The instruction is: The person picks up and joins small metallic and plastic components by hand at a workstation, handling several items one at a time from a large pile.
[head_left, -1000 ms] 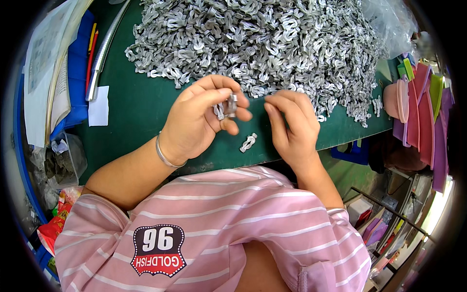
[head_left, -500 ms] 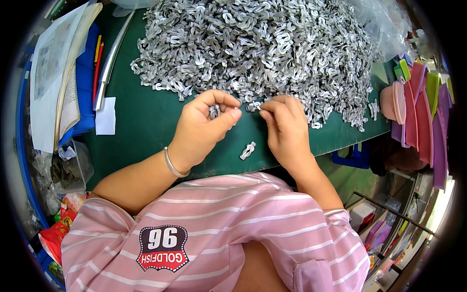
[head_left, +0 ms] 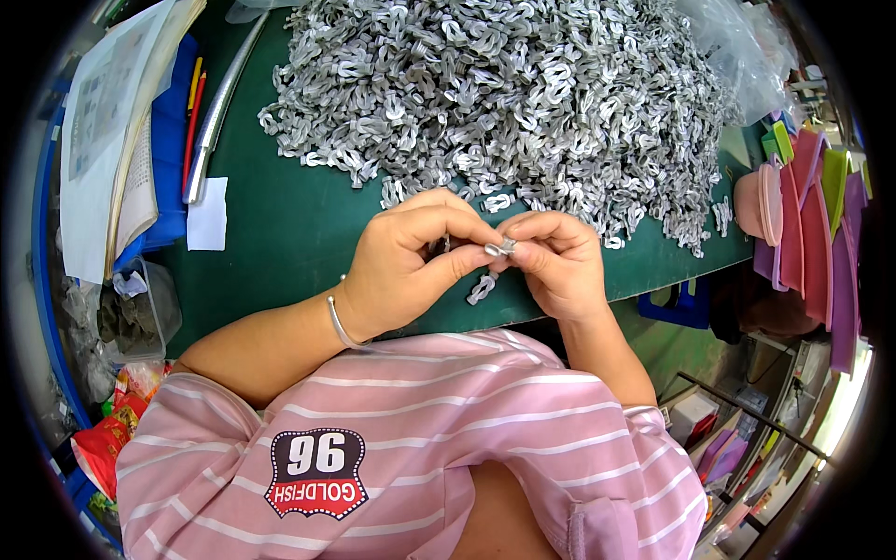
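Note:
My left hand [head_left: 415, 252] and my right hand [head_left: 560, 266] meet over the near part of the green table. Between their thumbs and fingertips they pinch a small silver-grey metal link piece [head_left: 500, 248] with a looped end. Something more of grey metal shows in the curl of my left fingers, mostly hidden. Just below the hands, a loose link piece [head_left: 482, 288] rests on the tabletop. Beyond my fingers lies a great heap of like link pieces [head_left: 504, 103], with one stray piece [head_left: 497, 203] at its near edge.
At the left stand a blue tray [head_left: 170, 177] with papers [head_left: 112, 140], pencils [head_left: 193, 112] and a tapered metal rod [head_left: 224, 107]. A white paper slip [head_left: 207, 215] lies beside them. Clear plastic [head_left: 737, 56] and colourful bins [head_left: 812, 224] are on the right.
My right hand has drawn back from the heap's edge toward me with a link piece. My hands, formerly apart, now come together on it.

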`<action>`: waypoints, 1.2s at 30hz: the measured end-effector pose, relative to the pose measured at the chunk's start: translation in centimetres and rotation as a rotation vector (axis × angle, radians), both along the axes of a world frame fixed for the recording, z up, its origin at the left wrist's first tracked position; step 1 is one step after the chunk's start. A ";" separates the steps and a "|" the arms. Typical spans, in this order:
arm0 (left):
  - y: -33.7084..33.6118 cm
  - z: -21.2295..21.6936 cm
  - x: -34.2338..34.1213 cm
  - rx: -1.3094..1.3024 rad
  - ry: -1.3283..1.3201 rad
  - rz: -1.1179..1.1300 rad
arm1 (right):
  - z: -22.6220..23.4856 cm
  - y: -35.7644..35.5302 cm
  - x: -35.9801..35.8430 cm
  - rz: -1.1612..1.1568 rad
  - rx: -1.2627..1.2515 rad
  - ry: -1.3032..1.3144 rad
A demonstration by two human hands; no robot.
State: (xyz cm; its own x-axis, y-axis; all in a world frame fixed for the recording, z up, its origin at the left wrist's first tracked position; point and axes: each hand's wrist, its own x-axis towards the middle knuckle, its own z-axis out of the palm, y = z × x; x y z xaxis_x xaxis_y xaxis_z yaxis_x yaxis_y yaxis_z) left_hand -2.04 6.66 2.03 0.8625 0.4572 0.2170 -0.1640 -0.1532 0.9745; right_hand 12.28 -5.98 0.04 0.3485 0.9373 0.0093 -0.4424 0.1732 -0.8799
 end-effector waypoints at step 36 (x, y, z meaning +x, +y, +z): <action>0.2 -1.0 0.4 -0.228 0.053 0.058 | 1.8 0.3 -0.9 -0.085 -0.244 -0.416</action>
